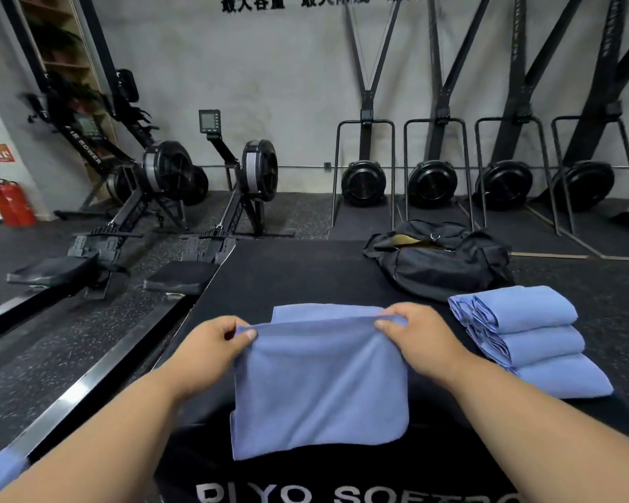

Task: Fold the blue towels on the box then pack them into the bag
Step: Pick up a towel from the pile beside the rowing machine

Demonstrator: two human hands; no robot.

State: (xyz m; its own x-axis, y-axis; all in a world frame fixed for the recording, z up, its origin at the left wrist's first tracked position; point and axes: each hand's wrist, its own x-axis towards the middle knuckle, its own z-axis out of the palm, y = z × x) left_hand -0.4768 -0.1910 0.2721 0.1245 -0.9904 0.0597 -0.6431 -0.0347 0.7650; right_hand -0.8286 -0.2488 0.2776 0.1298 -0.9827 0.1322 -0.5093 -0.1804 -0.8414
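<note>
A blue towel is held up by its upper edge above the near half of the black box, its lower part draped onto the box top. The left corner is pinched between thumb and curled fingers of the left hand; the right corner is pinched likewise by the right hand. A further layer of the same towel is seen behind the raised edge, at 12 o'clock from the hands. 3 folded blue towels are laid in an overlapping row at 3 o'clock, well apart from the held towel. A black bag, its top unzipped, is set at 1 o'clock on the far right of the box. Rowing machines are ranged on the floor at 10 o'clock.
</note>
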